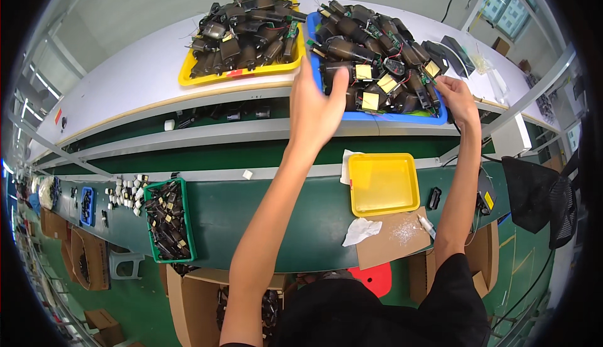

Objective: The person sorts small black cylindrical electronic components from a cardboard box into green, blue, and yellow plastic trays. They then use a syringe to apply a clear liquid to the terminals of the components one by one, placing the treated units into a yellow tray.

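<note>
Blue tray (408,119) w/ dark parts (348,50) on upper shelf (125,89), betw. both hands. L hand (316,105) open, thumb apart, nothing seen in grip, at tray's L edge; R hand (460,100) curled at R edge, hold can't be told

Between the left hand (317,105) and the right hand (458,99), the heaped dark parts (348,50) block passage, while nearer to the body, above the green bench (320,224), there is free room.

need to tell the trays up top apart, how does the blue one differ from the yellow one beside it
The blue tray juts past the white tabletop's front edge; the yellow tray sits behind it. More pale squares show in the blue tray than the yellow tray. Both are heaped with dark parts.
</note>
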`<state>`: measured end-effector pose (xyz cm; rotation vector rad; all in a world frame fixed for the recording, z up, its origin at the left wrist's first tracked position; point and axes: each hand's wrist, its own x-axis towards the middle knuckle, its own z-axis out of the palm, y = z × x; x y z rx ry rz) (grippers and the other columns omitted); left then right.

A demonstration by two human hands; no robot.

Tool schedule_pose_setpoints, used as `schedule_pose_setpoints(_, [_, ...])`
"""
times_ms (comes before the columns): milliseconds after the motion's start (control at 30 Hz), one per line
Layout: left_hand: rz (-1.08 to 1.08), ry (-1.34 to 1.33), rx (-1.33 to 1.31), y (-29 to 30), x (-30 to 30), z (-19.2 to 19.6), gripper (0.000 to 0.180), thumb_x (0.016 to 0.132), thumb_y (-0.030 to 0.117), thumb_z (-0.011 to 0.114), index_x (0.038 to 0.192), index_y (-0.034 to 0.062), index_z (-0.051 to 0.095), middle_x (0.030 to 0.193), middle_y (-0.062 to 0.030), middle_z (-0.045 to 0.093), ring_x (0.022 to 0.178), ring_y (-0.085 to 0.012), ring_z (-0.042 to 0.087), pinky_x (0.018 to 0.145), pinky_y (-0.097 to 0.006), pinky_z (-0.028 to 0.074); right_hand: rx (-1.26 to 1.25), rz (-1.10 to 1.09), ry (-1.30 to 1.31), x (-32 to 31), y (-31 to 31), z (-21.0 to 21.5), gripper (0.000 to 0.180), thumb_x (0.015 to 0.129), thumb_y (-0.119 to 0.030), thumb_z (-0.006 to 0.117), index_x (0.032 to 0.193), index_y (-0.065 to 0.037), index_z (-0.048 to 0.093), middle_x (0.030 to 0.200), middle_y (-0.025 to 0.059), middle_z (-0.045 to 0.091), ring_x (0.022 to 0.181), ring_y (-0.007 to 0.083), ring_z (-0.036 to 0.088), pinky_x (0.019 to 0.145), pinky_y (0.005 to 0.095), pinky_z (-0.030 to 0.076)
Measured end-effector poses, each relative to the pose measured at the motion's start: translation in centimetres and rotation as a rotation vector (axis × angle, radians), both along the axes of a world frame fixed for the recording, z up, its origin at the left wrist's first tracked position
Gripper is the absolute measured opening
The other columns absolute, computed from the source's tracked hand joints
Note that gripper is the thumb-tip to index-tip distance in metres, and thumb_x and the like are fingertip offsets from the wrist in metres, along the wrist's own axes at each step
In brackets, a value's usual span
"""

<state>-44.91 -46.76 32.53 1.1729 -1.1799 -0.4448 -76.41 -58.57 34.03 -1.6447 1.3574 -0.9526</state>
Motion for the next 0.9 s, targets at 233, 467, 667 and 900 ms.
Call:
schedule_pose_setpoints(233, [-0.134,0.1,0.132,6.3,-1.2,-3.8,0.043,0.086,0.016,0.072,0.123,-0.0014,0.057,0.104,-0.0144,0.069,0.092,-0.0229,0.065,0.074,-0.033,0.052,0.061,-0.136,-0.234,2.5,10.2,0.4,0.045,0.102,-0.031,0.05,0.12,0.009,0.058,0.089,0.0149,0.07,0.078,0.0169,0.069,0.07,0.0251,0.055])
schedule_pose_setpoints(467, [0.096,-0.016,0.184,3.6,-1.6,-3.2,0.021,0.088,0.016,0.066,0.098,-0.0025,0.068,0.078,-0.0128,0.07,0.066,-0.0233,0.066,0.063,-0.034,0.051,-0.04,-0.049,-0.39,1.8,8.7,-2.2,0.036,0.101,-0.02,0.054,0.12,0.011,0.055,0.088,0.0152,0.07,0.073,0.0162,0.069,0.07,0.0242,0.056])
schedule_pose_setpoints(667, [0.105,-0.098,0.293,1.0,0.0,-2.7,0.028,0.09,0.025,0.066,0.09,-0.0032,0.073,0.073,-0.0096,0.072,0.063,-0.0139,0.066,0.062,-0.027,0.05,-0.044,-0.152,-0.571,5.3,4.6,-3.3,0.039,0.1,-0.024,0.057,0.114,0.013,0.055,0.092,0.0176,0.069,0.084,0.0232,0.072,0.079,0.0283,0.059])
schedule_pose_setpoints(900, [0.141,-0.048,0.556,12.3,1.2,-15.4,0.025,0.088,0.026,0.067,0.093,0.0025,0.073,0.078,-0.014,0.072,0.067,-0.0259,0.068,0.066,-0.037,0.054,0.043,-0.12,-0.34,6.7,10.0,-8.7,0.055,0.099,-0.051,0.049,0.088,0.001,0.063,0.06,0.0083,0.063,0.049,0.0126,0.058,0.045,0.0223,0.043])
